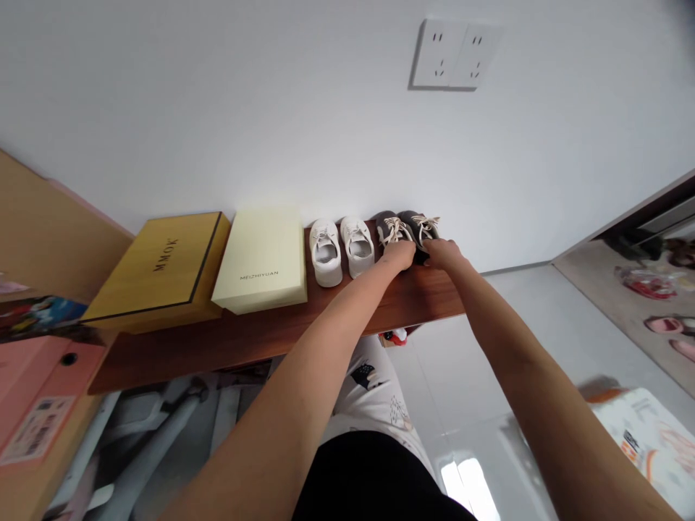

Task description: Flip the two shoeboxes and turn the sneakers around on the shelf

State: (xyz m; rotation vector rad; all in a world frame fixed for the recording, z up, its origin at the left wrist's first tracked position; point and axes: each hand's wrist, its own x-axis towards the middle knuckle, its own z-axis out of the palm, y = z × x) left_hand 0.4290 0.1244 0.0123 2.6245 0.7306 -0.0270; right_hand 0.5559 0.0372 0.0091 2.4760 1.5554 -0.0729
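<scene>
A pair of dark lace-up shoes with cream laces stands at the right end of a reddish-brown wooden shelf (347, 315), toes to the wall. My left hand (400, 253) is closed on the heel of the left dark shoe (386, 223). Closed too, my right hand (441, 253) grips the back of the right dark shoe (413, 223). The fingertips of both hands are partly hidden. Just left of them sit a white right shoe (358, 246) and a white left shoe (326, 253), side by side.
Left of the shoes lie a cream shoebox (263, 257) and a yellow shoebox (163, 264). Pink boxes (48, 398) stand at the far left. White sockets (456, 54) are on the wall behind. A white package (646, 434) rests on the floor at right.
</scene>
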